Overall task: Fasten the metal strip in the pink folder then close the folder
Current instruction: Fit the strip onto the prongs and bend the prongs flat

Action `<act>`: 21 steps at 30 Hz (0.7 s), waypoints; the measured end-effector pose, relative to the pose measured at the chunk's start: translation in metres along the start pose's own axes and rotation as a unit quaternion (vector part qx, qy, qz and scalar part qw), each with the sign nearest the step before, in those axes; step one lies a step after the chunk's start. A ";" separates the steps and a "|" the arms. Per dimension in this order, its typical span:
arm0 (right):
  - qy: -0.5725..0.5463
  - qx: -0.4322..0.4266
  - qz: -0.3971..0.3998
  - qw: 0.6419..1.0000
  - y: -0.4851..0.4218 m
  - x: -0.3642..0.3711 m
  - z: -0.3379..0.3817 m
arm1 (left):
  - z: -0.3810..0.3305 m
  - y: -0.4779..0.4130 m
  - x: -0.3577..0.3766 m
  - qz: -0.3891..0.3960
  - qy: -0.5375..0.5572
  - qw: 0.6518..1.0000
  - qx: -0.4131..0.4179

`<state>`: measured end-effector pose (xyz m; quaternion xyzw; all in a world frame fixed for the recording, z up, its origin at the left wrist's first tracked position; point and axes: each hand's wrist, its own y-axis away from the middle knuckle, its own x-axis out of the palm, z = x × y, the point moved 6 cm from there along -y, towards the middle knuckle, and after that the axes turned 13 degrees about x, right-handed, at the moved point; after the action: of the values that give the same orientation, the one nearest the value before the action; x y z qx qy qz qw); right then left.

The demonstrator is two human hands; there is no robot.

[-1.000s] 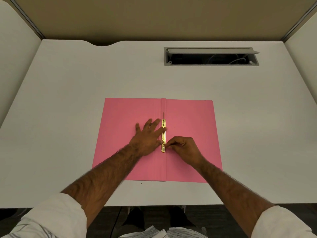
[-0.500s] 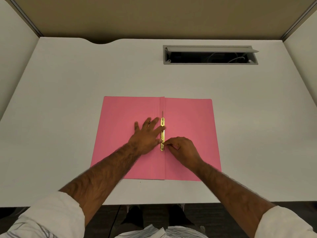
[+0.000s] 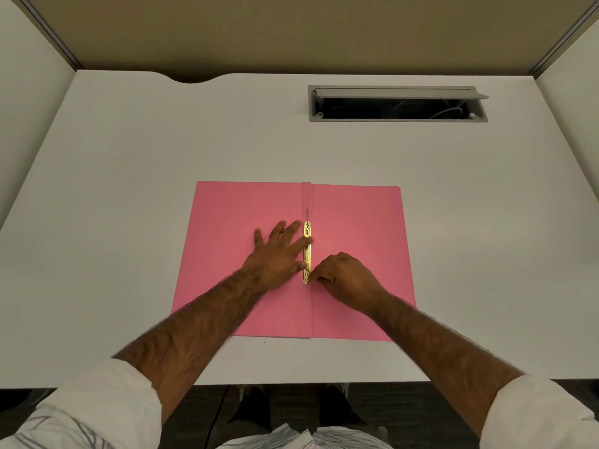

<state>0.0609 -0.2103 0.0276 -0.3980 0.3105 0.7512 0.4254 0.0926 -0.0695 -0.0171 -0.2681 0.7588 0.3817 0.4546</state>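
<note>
Hands unmoved; metal strip lies along pink folder spine.

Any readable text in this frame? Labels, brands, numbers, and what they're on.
None readable.
pink folder: plain covers, no print visible.
metal strip: small punched or stamped marks near its ends, too small to read as text.
cable tray in the desk: no label visible.
left hand and right hand: nothing written; sleeve pattern is lines, not letters.
</note>
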 end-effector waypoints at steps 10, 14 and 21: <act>-0.086 0.098 -0.098 0.987 0.018 0.015 0.001 | -0.002 0.001 -0.002 0.004 -0.003 1.000 -0.002; -0.139 0.172 -0.120 0.968 0.022 0.023 -0.001 | -0.002 0.001 -0.002 0.002 -0.003 1.000 -0.002; -0.313 0.296 -0.116 0.895 0.024 0.035 -0.006 | 0.000 0.000 0.000 -0.005 -0.008 1.000 0.001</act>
<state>0.0303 -0.2119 -0.0028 -0.0308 0.3208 0.6558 0.6827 0.0924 -0.0700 -0.0175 -0.2683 0.7539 0.3813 0.4629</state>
